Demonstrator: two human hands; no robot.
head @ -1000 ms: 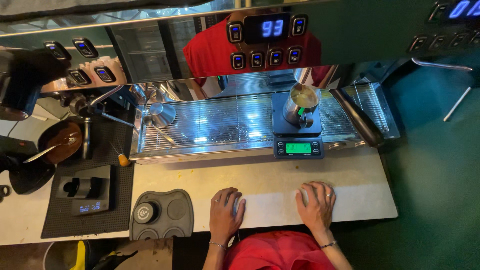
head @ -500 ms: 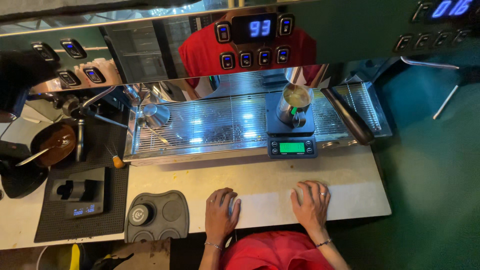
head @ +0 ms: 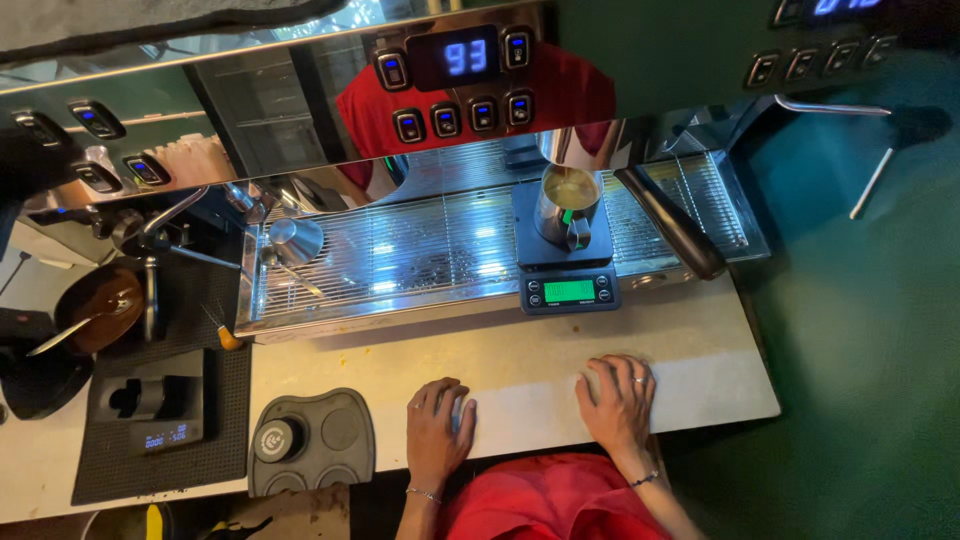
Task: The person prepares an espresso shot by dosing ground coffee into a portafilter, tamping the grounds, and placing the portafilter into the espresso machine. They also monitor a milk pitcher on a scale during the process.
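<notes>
Both hands lie flat on the pale counter (head: 520, 355) at its near edge. My left hand (head: 438, 427) rests palm down with fingers slightly spread, and holds nothing. My right hand (head: 618, 402) also lies palm down, with rings on its fingers and a bracelet at the wrist. Beyond them, a small steel pitcher (head: 566, 205) with brown liquid stands on a black digital scale (head: 562, 262) with a green display. The scale sits on the metal drip tray (head: 400, 260) of an espresso machine (head: 460, 70).
A black tamping mat (head: 312, 440) with a round tamper lies left of my left hand. Further left are a small dark scale (head: 150, 410) on a rubber mat and a portafilter (head: 95, 305) with coffee. A black handle (head: 670, 220) lies across the drip tray.
The view has shifted slightly, so things sit a little differently in frame. Both hands stay flat on the counter.
</notes>
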